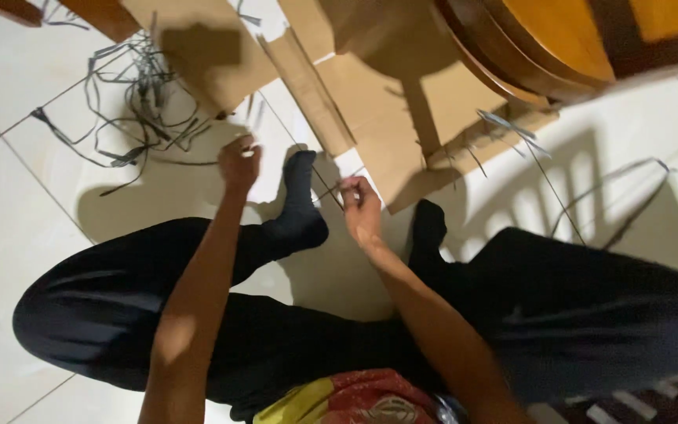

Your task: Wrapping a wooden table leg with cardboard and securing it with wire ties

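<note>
Sitting on the white tiled floor point(9, 235) in black trousers and socks. Right hand point(361, 210) pinches one end of a thin grey strip point(329, 188), just beside the flat brown cardboard sheets point(390, 118). Left hand point(238, 163) is curled shut, too blurry to tell on what. Tangled pile of grey strips point(139, 102) sits well apart, beyond it.
</note>
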